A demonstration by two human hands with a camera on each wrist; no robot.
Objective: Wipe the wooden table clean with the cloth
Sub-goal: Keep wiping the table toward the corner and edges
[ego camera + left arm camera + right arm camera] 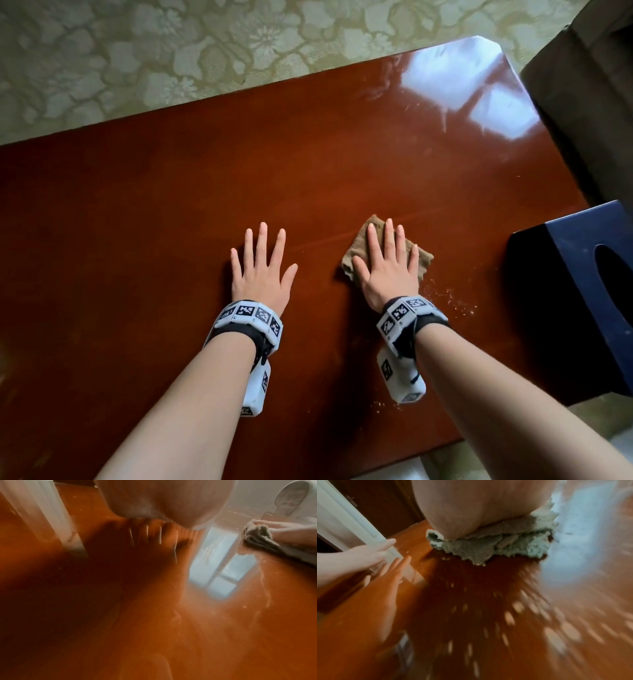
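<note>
One wooden table (308,171), glossy and reddish-brown, is seen from above, and two bare hands are laid on it. One cloth (423,262) is present: a small, folded, brownish terry rag lying on the near right part of the tabletop. The right hand (388,267) is pressed flat on top of the cloth with its fingers (373,243) straight and slightly spread; nothing is curled round the fabric, and the cloth's edges stick out beyond the hand on the far, left and right sides. In the right wrist view the cloth (496,543) is seen bunched in layers under the palm, its frayed rim touching the wood.

The left hand (262,270) is laid flat on the bare table, well to the left of the cloth, fingers extended and spread, holding nothing. Two wrist bands with black-and-white square markers are worn, one on each wrist (248,317).

Pale crumbs (455,301) are scattered on the wood just right of the right wrist, and a few more (385,404) lie near the table's front edge. They appear as blurred light specks in the right wrist view.

One dark blue tissue box (575,294) with an oval slot stands at the table's right edge, well apart from the cloth. A bright window reflection (479,85) covers the far right corner. A pale floral-patterned floor (171,51) is seen beyond the table, and a dark brown piece of furniture (589,85) stands at the far right.
</note>
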